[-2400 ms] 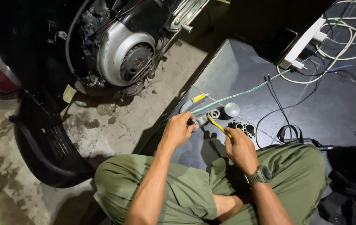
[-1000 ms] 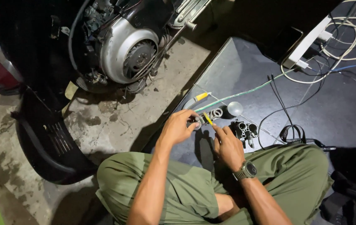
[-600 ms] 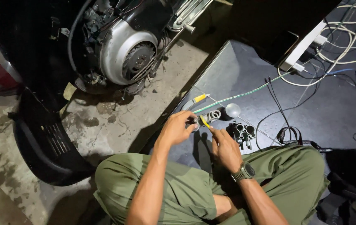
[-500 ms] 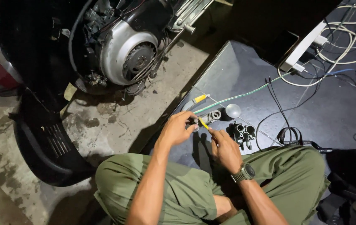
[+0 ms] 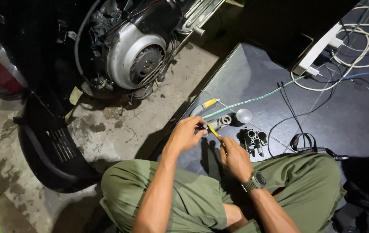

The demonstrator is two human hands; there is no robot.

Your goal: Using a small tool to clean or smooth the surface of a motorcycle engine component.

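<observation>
My left hand [image 5: 185,134] pinches a small round metal part [image 5: 203,127] between thumb and fingers, just above the dark mat [image 5: 257,82]. My right hand [image 5: 234,156], with a watch on its wrist, grips a thin yellow-handled tool [image 5: 212,130] whose tip points into that part. Both hands meet over my knees, in front of my green trousers. A black cast carburettor body [image 5: 251,140] lies on the mat right of my right hand. Next to it are a round silvery cap [image 5: 244,115] and a metal bracket [image 5: 223,121].
A scooter engine with a silver fan cover [image 5: 135,60] stands on the stained concrete at upper left, a black plastic panel [image 5: 50,151] lying below it. A yellow-handled screwdriver [image 5: 205,105], a green wire [image 5: 253,100], black cables [image 5: 292,112] and a white power strip [image 5: 318,49] with coiled cords lie on the mat.
My right hand has drawn closer to the left, bringing the yellow tool's tip up to the small part. The view has shifted slightly.
</observation>
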